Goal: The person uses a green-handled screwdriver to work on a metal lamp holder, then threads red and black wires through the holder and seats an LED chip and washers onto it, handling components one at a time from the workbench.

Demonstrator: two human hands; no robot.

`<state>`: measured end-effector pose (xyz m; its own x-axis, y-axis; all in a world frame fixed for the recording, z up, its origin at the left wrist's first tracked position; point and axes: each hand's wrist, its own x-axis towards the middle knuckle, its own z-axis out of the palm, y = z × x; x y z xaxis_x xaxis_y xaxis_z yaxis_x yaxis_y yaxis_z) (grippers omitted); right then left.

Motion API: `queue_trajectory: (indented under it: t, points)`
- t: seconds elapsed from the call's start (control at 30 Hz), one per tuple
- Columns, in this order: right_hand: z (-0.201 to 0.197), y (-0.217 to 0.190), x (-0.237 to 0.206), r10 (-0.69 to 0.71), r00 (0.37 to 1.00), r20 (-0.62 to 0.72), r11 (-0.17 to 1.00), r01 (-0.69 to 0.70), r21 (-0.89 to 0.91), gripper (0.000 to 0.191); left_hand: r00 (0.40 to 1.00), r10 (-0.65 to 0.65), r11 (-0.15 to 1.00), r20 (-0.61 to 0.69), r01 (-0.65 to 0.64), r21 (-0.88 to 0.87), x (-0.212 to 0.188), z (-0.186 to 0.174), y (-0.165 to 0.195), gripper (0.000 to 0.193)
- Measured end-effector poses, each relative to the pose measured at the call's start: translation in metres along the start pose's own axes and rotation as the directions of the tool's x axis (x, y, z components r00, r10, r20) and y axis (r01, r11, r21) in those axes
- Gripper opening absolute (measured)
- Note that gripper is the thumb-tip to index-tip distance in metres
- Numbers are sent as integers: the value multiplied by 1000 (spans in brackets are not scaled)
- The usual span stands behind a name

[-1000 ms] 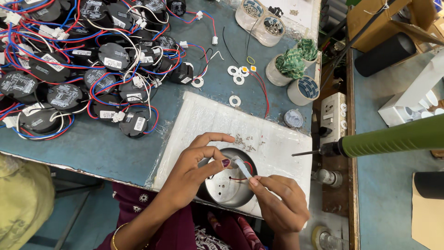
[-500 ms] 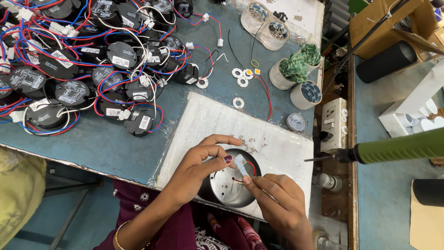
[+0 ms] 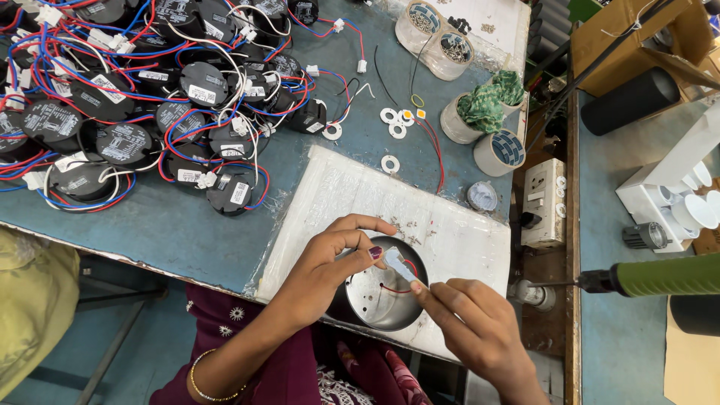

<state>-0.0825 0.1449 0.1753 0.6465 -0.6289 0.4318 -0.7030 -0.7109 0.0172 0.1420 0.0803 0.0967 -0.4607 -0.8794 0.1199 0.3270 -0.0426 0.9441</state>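
We hold a round metal can (image 3: 375,296) at the near edge of the bench (image 3: 187,225), resting on a white sheet (image 3: 450,225) spread over the blue top. Its open mouth faces up at us, and we see a shiny floor with a few small holes and a thin red wire (image 3: 394,288) curling inside. Much of its near wall is hidden behind our fingers.

Our left hand (image 3: 330,259) curls over the can's left rim, thumb and forefinger closed on one end of a small pale strip (image 3: 400,264) held above the opening. Our right hand (image 3: 469,322) comes in from the lower right, its fingertips pinched together at the strip's other end; whether it also grips a thin tool there we cannot tell.

Just right of the can, a green-handled driver (image 3: 660,275) lies across the bench edge, its tip pointing at a small metal piece (image 3: 532,294) that is hard to make out. Farther back sit a white socket box (image 3: 544,202), a small round dial (image 3: 482,196), two rolls of tape (image 3: 499,152) and a few white rings (image 3: 390,163). The far left is crowded with black round units (image 3: 124,142) tangled in red, blue and white wires (image 3: 45,67), the pile cut off by the frame.
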Motion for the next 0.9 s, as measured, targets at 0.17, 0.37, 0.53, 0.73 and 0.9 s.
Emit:
queue_trajectory:
  t: [0.17,0.37,0.53,0.73,0.9]
  points:
    - [0,10,-13,4,1000,-22,1000,-4,6,41,1000,-14,1000,13,14,-4,0,-1,0,22]
    - [11,45,-36,529,796,-294,832,-419,364,9,999,-19,999,33,18,45,-1,-2,4,22]
    - [34,97,-39,715,620,-323,698,-663,271,16,997,4,994,77,-12,109,-2,-4,7,21]
    - [71,132,-55,733,572,-369,589,-804,-76,8,994,51,966,97,-74,248,-6,-11,11,20]
    - [95,165,-69,798,525,-298,492,-851,-181,7,995,52,953,87,-76,292,-7,-14,14,19]
